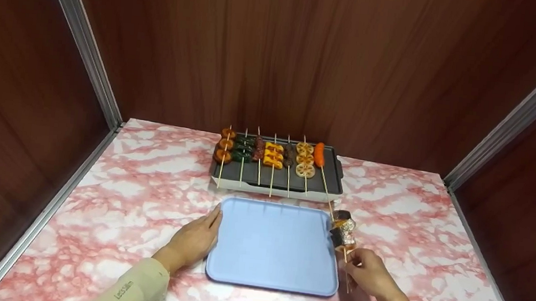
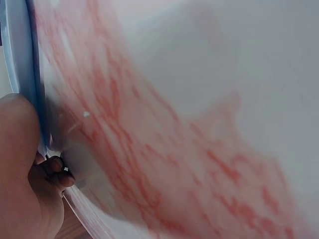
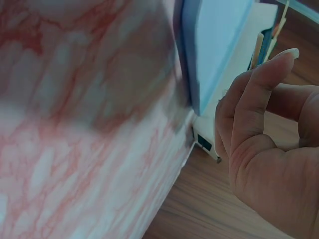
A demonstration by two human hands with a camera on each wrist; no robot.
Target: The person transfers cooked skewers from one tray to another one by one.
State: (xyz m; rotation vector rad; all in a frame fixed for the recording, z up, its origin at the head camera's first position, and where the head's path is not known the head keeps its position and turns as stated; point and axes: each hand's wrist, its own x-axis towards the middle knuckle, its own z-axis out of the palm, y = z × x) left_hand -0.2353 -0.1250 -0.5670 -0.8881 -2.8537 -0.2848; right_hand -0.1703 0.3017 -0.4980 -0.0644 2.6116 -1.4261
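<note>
In the head view my left hand (image 1: 195, 238) grips the left edge of a light blue rectangular tray (image 1: 274, 247). The left wrist view shows the thumb on the tray rim (image 2: 22, 55) and the fingertips curled in below. At the tray's right side my right hand (image 1: 370, 273) pinches the bare stick of a skewer (image 1: 343, 231) with dark and silvery pieces. Those pieces overlap the tray's upper right corner in this view. In the right wrist view the fingers (image 3: 249, 109) of that hand are bent, and the food is out of sight.
Behind the tray a dark grill plate (image 1: 327, 176) bears several skewers, among them lotus root slices (image 1: 304, 170), yellow pieces (image 1: 273, 156) and an orange sausage (image 1: 319, 154) whose stick reaches forward past the plate. Wood-look panels (image 1: 276, 63) enclose the pink marbled table (image 1: 148, 168).
</note>
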